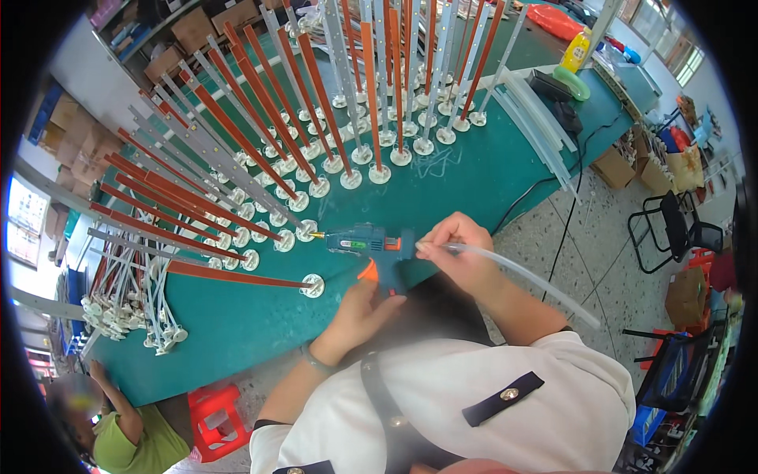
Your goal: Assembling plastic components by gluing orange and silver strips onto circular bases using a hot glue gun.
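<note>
A teal and orange glue gun [355, 240] is over the near edge of the green table, its nozzle pointing left towards a round white base. My left hand [353, 314] is closed at its handle, beside the orange trigger; some fingers are hidden. Behind the gun, my right hand [464, 251] pinches a translucent glue stick [545, 286] near its front end; the rest trails down to the right. Several brown and silver strips [369, 95] stand on round white bases across the table. One brown strip [237, 273] on its base [313, 285] is nearest my left hand.
More glue sticks [537, 130] lie at the table's right, by a black device [557, 99] and a yellow bottle [576, 49]. Loose white strips with round ends [130, 312] are heaped at left. A person in green [138, 438] sits near a red stool [215, 423].
</note>
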`<action>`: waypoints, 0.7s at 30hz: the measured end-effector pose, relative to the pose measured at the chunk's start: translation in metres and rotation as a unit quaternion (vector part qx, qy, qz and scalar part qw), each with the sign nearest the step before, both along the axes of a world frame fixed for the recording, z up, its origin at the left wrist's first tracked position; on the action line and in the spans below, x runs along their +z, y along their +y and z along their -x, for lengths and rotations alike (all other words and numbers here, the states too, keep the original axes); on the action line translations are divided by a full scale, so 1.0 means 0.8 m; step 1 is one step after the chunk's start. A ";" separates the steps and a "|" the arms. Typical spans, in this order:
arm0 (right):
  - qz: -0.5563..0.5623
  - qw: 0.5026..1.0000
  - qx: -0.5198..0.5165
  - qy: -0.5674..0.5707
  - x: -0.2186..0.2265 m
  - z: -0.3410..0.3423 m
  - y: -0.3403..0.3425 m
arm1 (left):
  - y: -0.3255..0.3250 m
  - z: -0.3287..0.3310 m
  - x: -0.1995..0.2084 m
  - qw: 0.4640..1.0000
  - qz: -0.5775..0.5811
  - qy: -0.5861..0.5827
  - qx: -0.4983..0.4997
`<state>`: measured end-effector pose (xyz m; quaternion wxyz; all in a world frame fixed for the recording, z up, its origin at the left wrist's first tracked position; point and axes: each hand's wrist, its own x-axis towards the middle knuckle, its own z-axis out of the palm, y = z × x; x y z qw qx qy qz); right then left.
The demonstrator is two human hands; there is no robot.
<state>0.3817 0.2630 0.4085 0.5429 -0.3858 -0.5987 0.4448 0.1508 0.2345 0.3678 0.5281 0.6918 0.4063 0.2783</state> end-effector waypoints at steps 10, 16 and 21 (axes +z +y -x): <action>-0.097 0.938 0.014 0.333 0.070 -0.075 0.037 | -0.011 0.005 0.010 0.959 0.171 -0.212 0.078; -0.249 0.960 -0.130 -0.008 0.088 -0.072 0.002 | -0.014 0.008 0.012 0.959 0.179 -0.215 0.053; -0.222 0.960 0.058 0.158 0.109 -0.076 0.001 | -0.015 0.009 0.012 0.961 0.177 -0.206 0.044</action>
